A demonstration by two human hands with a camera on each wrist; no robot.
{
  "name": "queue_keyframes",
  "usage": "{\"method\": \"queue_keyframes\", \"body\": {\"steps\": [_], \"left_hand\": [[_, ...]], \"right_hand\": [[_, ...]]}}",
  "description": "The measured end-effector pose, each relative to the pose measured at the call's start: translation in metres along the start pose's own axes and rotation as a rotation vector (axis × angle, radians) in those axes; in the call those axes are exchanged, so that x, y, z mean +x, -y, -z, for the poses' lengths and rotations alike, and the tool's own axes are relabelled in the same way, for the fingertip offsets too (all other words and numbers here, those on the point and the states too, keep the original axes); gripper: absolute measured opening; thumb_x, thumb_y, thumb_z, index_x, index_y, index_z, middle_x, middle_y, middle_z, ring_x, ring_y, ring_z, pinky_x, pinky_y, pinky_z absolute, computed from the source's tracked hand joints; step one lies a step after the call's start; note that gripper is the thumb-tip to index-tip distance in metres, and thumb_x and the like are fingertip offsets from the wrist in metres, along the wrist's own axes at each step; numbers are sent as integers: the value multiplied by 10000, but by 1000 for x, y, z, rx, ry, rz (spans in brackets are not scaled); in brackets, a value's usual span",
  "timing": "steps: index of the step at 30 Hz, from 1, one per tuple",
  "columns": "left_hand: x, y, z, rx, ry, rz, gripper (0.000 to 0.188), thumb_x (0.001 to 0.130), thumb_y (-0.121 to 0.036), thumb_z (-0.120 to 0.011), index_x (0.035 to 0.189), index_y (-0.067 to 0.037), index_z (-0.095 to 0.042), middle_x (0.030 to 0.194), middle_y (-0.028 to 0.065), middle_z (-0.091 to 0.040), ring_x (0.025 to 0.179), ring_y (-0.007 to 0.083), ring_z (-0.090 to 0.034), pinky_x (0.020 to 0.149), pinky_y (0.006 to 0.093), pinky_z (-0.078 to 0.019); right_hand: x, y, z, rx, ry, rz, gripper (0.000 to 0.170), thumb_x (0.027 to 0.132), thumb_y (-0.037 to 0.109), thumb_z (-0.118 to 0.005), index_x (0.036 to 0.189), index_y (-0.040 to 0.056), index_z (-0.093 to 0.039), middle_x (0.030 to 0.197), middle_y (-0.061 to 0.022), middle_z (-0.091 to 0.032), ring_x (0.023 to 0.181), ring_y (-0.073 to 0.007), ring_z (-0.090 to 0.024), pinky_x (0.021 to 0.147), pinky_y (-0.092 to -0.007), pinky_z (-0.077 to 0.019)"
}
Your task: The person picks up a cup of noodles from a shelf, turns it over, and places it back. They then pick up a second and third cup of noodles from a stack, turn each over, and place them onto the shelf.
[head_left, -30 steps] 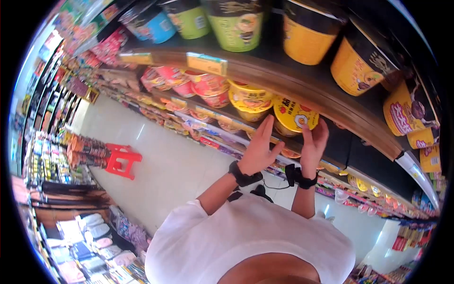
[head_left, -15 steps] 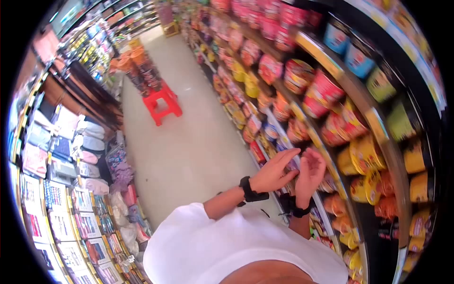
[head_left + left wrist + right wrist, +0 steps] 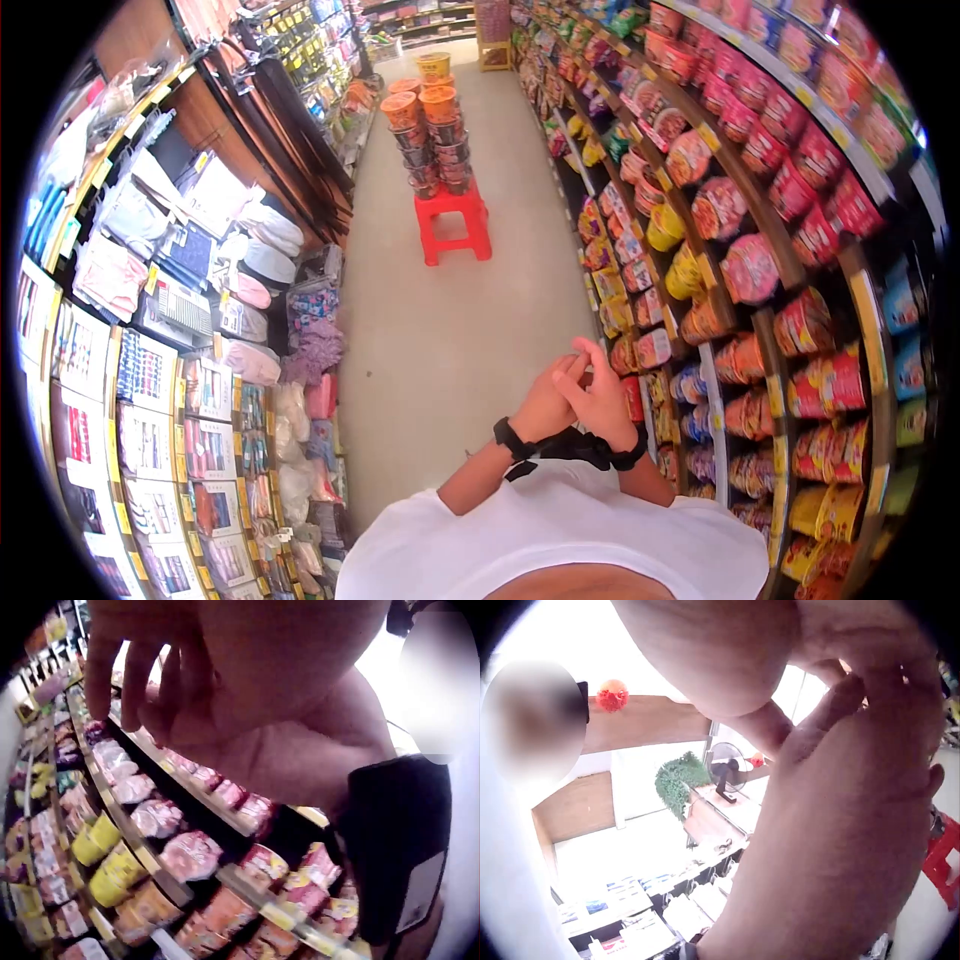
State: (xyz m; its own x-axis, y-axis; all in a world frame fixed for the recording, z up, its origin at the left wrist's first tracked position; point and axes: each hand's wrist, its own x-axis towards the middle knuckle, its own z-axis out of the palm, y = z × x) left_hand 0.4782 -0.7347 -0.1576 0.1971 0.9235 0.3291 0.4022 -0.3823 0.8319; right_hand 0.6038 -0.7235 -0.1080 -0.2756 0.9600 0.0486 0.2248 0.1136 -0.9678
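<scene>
In the head view my left hand and right hand meet in front of my chest, with fingers overlapping near the tips. Neither hand shows an object in it. Loosely extended fingers show in the left wrist view, and skin fills much of the right wrist view. Both wrists wear black bands. Ahead in the aisle, a red plastic stool carries stacked instant noodle cups, several with orange lids and one yellow on top.
Shelves of noodle cups and bowls run along my right, close beside the right hand. To the left stand racks with folded cloth goods, boxed items and hanging belts. A pale floor lies between.
Both hands have left the yellow noodle bowl on the shelf and come together before my chest. My view has turned left from the shelf to face along the aisle.
</scene>
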Motion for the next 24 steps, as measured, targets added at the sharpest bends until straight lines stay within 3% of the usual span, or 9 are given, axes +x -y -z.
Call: {"method": "queue_keyframes", "body": {"steps": [2,6,8,10,13,15,17,21,24], "left_hand": [[11,26,10,85,-58,27,582,827,-70,-685,1379,-13,-508,1241,199,-601,1113,407,-585,927,473,-497],[56,62,48,319,-226,54,422,842,-125,-654,1243,-9,-596,1162,200,-584,1055,404,-578,885,473,-493],[81,95,65,365,-246,67,367,835,-120,-650,1185,-16,-613,1108,192,-584,1033,392,-576,867,479,-485],[114,128,85,410,-265,76,314,828,-116,-645,1127,-23,-630,1054,185,-585,1012,380,-574,849,485,-478],[163,155,135,512,-67,209,169,807,-97,-645,967,-46,-659,1002,158,-600,1016,354,-576,850,479,-460],[198,155,178,596,29,81,106,796,-83,-643,894,-65,-679,960,124,-627,1003,330,-588,864,452,-456],[217,173,202,615,23,89,93,794,-83,-643,876,-74,-687,965,111,-641,998,320,-593,872,447,-456],[248,188,243,664,-41,64,105,804,-102,-648,890,-88,-707,978,85,-677,984,300,-601,881,446,-456],[273,216,262,561,-71,85,114,817,-117,-646,905,-88,-713,979,79,-683,984,300,-601,882,444,-456]], "right_hand": [[32,-8,-12,-53,115,-75,701,918,268,-752,1458,-27,-416,1299,-185,-606,1048,-239,-672,901,-356,-540],[117,-23,-35,-118,289,31,768,912,320,-755,1470,-59,-388,1248,-232,-637,1039,-269,-687,894,-364,-544],[165,-10,-46,-174,441,-21,809,905,376,-741,1434,-122,-384,1237,-309,-633,1156,-367,-649,955,-401,-523],[211,-14,-58,-194,462,24,818,907,382,-741,1437,-124,-377,1244,-308,-632,1162,-368,-647,959,-405,-521],[279,-12,-69,-117,512,37,839,911,398,-743,1444,-129,-365,1261,-302,-629,1172,-362,-644,970,-402,-517],[321,-10,-77,-25,556,7,852,913,408,-743,1449,-131,-359,1271,-298,-626,1175,-354,-644,977,-396,-513],[357,-4,-88,40,638,-56,786,951,299,-741,1497,-96,-337,1307,-199,-606,1172,-218,-619,964,-342,-525],[410,12,-105,127,706,-45,753,958,263,-740,1498,-85,-347,1338,-165,-587,1174,-192,-613,972,-321,-522],[453,-4,-118,261,709,-27,747,935,354,-746,1451,-78,-424,1248,-203,-659,1128,-240,-666,931,-350,-535]]}}
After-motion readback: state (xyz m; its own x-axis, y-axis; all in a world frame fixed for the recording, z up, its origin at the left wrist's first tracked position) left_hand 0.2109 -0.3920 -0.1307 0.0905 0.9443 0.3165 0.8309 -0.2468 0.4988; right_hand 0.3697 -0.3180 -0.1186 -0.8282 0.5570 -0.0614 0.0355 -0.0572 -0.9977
